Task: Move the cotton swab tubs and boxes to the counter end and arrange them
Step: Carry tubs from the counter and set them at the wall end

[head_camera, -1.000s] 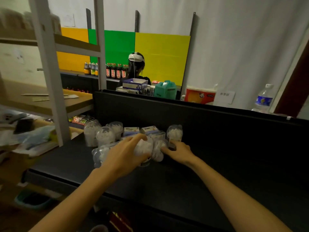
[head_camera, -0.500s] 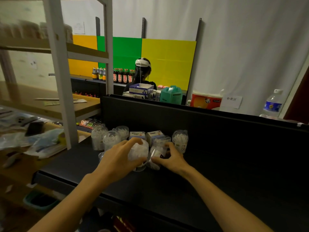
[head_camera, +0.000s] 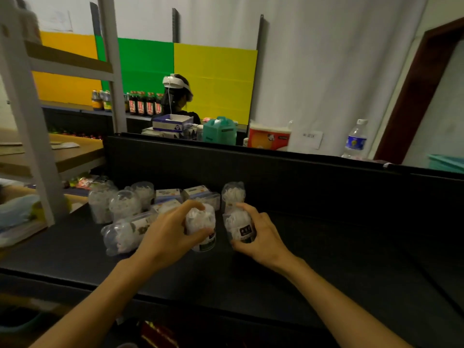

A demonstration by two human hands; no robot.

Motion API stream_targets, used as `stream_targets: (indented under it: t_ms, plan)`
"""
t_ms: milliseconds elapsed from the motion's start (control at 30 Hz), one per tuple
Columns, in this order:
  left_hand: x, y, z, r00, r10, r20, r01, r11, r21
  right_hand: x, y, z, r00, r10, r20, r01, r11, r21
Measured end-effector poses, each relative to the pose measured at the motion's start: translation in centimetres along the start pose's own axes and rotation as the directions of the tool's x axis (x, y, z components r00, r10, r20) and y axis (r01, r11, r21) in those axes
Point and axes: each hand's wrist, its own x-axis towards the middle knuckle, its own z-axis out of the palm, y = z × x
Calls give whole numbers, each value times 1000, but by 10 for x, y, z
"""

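- Two clear cotton swab tubs upright on black counter (head_camera: 251, 277), side by side, slightly apart.
- Left tub (head_camera: 202, 226): gripped by left hand (head_camera: 168, 234), fingers curled round it.
- Right tub (head_camera: 238, 226): gripped by right hand (head_camera: 261, 237).
- Toppled tub (head_camera: 123, 234): lying on side, just left of left hand.
- Further tubs (head_camera: 118, 203) and small boxes (head_camera: 167, 195): clustered beyond both hands, near back panel (head_camera: 301, 182).

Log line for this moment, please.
left hand: grips cotton swab tub | right hand: grips second tub | both upright on black counter | one tub lying on its side
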Motion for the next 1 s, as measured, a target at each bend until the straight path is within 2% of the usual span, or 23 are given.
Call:
stream_targets:
  t_ms: [267, 500, 833, 1000]
  plan:
    - [24, 66, 53, 993, 65, 99, -50, 988, -146, -52, 45, -74, 993, -26, -114, 19, 998, -63]
    - [34, 178, 133, 985, 97, 145, -32, 917, -397, -127, 104, -172, 981, 21, -194, -43, 993, -113]
    - [36, 326, 262, 973, 103, 207, 19, 856, -517, -240, 203, -314, 946, 69, -317, -112, 986, -120]
    - [39, 400, 317, 963, 173, 205, -24, 816, -578, -302, 245, -374, 898, 119, -423, -185, 976, -118]
